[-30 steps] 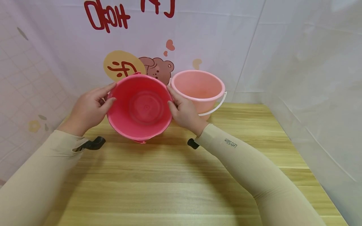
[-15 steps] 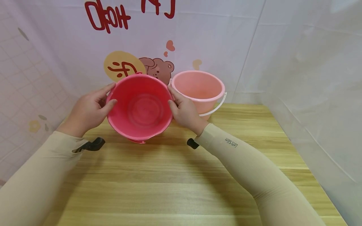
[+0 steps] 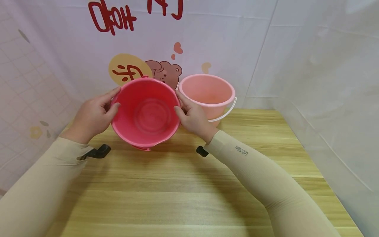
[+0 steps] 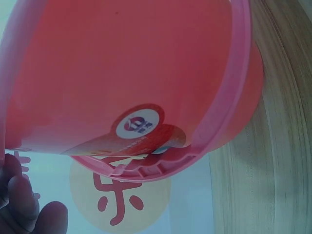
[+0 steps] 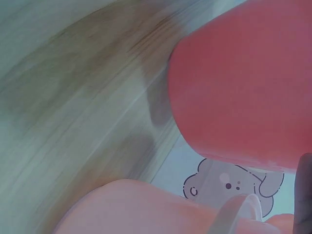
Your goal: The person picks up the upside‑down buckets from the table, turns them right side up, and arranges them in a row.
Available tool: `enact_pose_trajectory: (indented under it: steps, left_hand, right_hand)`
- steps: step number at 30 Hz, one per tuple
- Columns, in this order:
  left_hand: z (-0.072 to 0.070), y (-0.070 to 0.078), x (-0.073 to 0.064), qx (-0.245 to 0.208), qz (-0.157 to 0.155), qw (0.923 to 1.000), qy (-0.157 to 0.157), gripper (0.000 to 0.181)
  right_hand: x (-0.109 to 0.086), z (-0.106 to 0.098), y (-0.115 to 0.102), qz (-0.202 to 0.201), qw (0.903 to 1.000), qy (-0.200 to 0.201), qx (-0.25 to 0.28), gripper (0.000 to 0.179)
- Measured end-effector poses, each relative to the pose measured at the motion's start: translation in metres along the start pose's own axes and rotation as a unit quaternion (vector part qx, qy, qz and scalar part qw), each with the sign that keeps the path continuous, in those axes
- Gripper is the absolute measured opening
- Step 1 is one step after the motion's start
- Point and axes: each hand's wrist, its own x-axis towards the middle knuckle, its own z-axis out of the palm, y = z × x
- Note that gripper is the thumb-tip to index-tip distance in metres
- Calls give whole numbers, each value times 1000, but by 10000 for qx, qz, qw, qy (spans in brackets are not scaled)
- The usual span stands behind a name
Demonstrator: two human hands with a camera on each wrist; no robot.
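Note:
A deep pink bucket hangs between both hands in the head view, tilted so that its open mouth faces the camera. My left hand grips the rim at the left, thumb inside and fingers behind. Opposite it, my right hand holds the right side of the rim, thumb over the edge. In the left wrist view the bucket's outer wall carries a round label, and a pink ribbed band curves round it. Just behind the right hand stands a light pink bucket, upright.
The light pink bucket's white handle hangs down at its right side. Under everything lies a wood-grain tabletop. A white printed sheet rises behind, with pale walls at left and right. Black straps stick out near the wrists.
Both hands keep their hold on the deep pink bucket. It has tilted very slightly; the light pink bucket has stayed in place.

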Motion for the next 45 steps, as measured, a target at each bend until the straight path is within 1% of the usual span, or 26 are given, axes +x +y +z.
enact_pose_trajectory:
  steps: [3, 6, 12, 16, 20, 24, 30, 34, 36, 40, 45]
  left_hand:
    - [0, -1, 0, 3, -13, 10000, 21, 54]
    - [1, -1, 0, -4, -29, 10000, 34, 54]
    - [1, -1, 1, 26, -81, 10000, 25, 53]
    - [1, 0, 2, 13, -127, 9999, -11, 53]
    - [1, 1, 2, 3, -169, 9999, -20, 52]
    - [0, 1, 2, -23, -133, 9999, 56, 50]
    - [0, 1, 1, -34, -116, 9999, 118, 49]
    - [0, 2, 2, -73, -203, 9997, 66, 49]
    - [0, 2, 2, -72, -261, 9996, 22, 49]
    - [-1, 4, 2, -109, -313, 9995, 0, 49]
    - [-1, 5, 1, -189, -238, 9995, 2, 50]
  right_hand:
    - [-1, 1, 2, 13, 9991, -110, 397, 60]
    - [-1, 2, 4, -60, 9988, -128, 478, 61]
    - [0, 1, 2, -158, 9997, -105, -158, 60]
    - [0, 0, 0, -181, 9989, -81, -436, 58]
    - [0, -2, -2, 42, 9992, -140, -373, 57]
    - [0, -2, -3, 257, 9991, -207, -265, 56]
    - [1, -1, -1, 163, 9994, -159, -264, 56]
    - [0, 0, 0, 228, 9997, -110, -26, 58]
    - [0, 0, 1, 212, 9997, -91, -24, 58]
    - [1, 0, 1, 118, 9996, -86, -240, 56]
    - [2, 0, 1, 98, 9991, -72, -415, 55]
